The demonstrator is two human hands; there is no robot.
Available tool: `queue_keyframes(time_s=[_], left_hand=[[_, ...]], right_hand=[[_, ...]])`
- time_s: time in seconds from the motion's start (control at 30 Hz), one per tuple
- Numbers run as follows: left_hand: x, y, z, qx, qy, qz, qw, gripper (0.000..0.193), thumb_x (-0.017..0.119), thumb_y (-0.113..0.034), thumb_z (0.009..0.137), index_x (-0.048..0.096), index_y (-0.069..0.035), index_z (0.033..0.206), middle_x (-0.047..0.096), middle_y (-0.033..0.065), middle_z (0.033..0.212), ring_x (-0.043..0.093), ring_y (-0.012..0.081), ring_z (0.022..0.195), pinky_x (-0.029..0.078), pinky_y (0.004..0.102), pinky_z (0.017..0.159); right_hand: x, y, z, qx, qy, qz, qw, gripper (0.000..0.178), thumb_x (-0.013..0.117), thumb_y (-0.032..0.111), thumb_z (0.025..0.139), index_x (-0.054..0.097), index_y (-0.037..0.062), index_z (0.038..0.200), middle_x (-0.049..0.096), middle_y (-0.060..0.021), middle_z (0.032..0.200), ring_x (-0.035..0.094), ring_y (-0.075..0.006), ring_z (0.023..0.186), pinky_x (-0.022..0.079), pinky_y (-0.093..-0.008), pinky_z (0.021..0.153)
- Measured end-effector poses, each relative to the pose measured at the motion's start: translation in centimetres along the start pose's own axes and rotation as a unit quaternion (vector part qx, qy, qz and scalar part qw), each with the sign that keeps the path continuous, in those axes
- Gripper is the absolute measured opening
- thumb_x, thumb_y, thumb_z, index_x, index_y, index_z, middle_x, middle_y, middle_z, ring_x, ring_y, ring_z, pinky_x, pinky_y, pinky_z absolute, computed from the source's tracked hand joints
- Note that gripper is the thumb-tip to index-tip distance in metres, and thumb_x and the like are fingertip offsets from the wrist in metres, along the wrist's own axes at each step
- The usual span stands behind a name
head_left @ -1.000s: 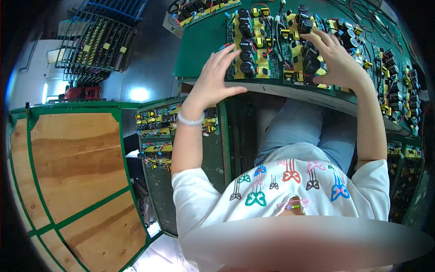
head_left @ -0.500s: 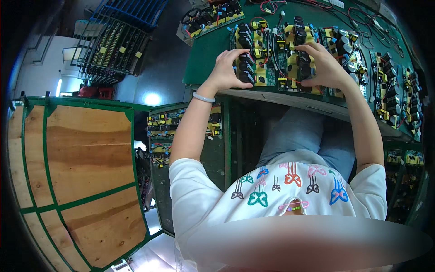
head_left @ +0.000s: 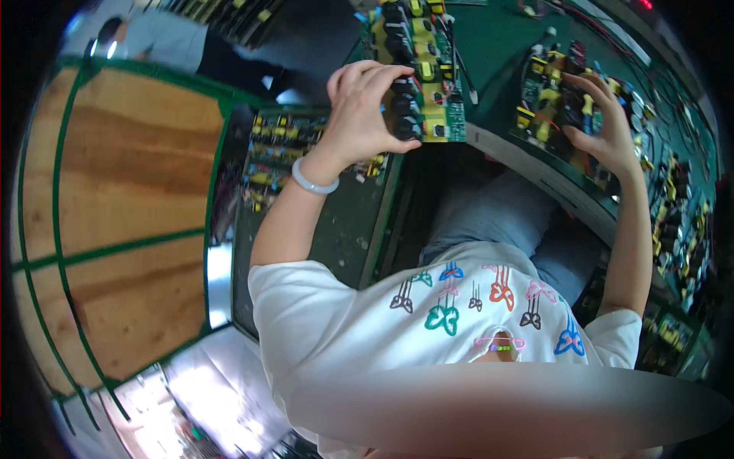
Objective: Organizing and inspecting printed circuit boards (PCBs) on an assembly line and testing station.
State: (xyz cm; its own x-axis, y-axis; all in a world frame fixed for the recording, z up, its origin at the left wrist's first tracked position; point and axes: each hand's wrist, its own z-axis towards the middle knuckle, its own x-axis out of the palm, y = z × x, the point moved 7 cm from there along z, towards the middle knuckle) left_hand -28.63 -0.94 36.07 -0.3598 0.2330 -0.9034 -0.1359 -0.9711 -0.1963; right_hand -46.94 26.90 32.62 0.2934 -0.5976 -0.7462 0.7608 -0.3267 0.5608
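Note:
My left hand (head_left: 365,107) grips the near edge of a green circuit board (head_left: 432,73) set with black cylinders and yellow parts; its fingers curl over the black parts. My right hand (head_left: 604,134) holds a second, similar circuit board (head_left: 547,96) by its right side, fingers spread over its top. The two boards sit apart on the green worktable (head_left: 497,38), with bare green surface between them. A pale bracelet (head_left: 312,182) rings my left wrist. I am seated, knees under the table edge.
A rack of more circuit boards (head_left: 279,149) stands low to my left. Wooden panels in green frames (head_left: 130,191) fill the left side. Several further boards (head_left: 677,206) line the table at the right. Another person (head_left: 172,42) is at the upper left.
Both hands were on boards lying close together in front of me. Now the left one has swung left and the right one right, leaving a gap. The view has tilted.

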Motion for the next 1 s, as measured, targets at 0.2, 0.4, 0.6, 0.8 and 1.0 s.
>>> queue_keyframes(time_s=[0.2, 0.4, 0.6, 0.8, 1.0], left_hand=[[-5.2, 3.8, -12.3, -0.198, -0.078, 0.113, 0.970, 0.091, 0.094, -0.036, 0.047, 0.058, -0.014, 0.128, 0.063, 0.0070, 0.121, 0.054, 0.0272, 0.119, 0.027, 0.0469, 0.110], [-6.4, 5.6, -27.6, -0.367, -0.104, 0.236, 0.894, 0.092, 0.094, -0.040, 0.047, 0.058, -0.014, 0.127, 0.065, 0.0081, 0.118, 0.058, 0.0270, 0.116, 0.025, 0.0549, 0.115], [-6.6, 8.4, -41.7, -0.558, -0.082, 0.235, 0.792, 0.094, 0.094, -0.043, 0.044, 0.058, -0.014, 0.126, 0.067, 0.0084, 0.115, 0.060, 0.0288, 0.115, 0.022, 0.0571, 0.118], [-5.2, 12.9, -49.4, -0.646, -0.029, 0.166, 0.744, 0.098, 0.093, -0.049, 0.044, 0.058, -0.013, 0.129, 0.067, 0.0095, 0.119, 0.059, 0.0284, 0.119, 0.016, 0.0544, 0.121], [-4.4, 16.4, -51.2, -0.643, -0.035, 0.140, 0.752, 0.098, 0.094, -0.048, 0.045, 0.059, -0.014, 0.130, 0.067, 0.0080, 0.121, 0.057, 0.0271, 0.123, 0.010, 0.0564, 0.121]], right_hand=[[2.0, 8.3, 1.5, -0.116, 0.041, 0.005, 0.992, 0.075, 0.075, 0.020, 0.056, 0.061, 0.0073, 0.128, 0.055, -0.0148, 0.132, 0.053, -0.0362, 0.124, 0.041, -0.0441, 0.107], [11.6, 17.4, 3.7, -0.290, 0.161, 0.108, 0.937, 0.074, 0.078, 0.019, 0.056, 0.061, 0.0082, 0.127, 0.055, -0.0171, 0.131, 0.055, -0.0377, 0.120, 0.045, -0.0427, 0.105], [24.7, 23.9, 4.2, -0.398, 0.298, 0.202, 0.844, 0.076, 0.079, 0.023, 0.056, 0.059, 0.0025, 0.126, 0.055, -0.0181, 0.128, 0.055, -0.0367, 0.119, 0.045, -0.0411, 0.104], [34.9, 26.4, 2.8, -0.423, 0.382, 0.212, 0.794, 0.078, 0.080, 0.022, 0.056, 0.058, 0.0031, 0.128, 0.052, -0.0157, 0.131, 0.054, -0.0349, 0.120, 0.044, -0.0403, 0.105], [39.6, 26.3, 2.6, -0.401, 0.467, 0.201, 0.762, 0.085, 0.080, 0.017, 0.056, 0.052, 0.0112, 0.136, 0.045, -0.0138, 0.143, 0.046, -0.0348, 0.131, 0.038, -0.0420, 0.112]])
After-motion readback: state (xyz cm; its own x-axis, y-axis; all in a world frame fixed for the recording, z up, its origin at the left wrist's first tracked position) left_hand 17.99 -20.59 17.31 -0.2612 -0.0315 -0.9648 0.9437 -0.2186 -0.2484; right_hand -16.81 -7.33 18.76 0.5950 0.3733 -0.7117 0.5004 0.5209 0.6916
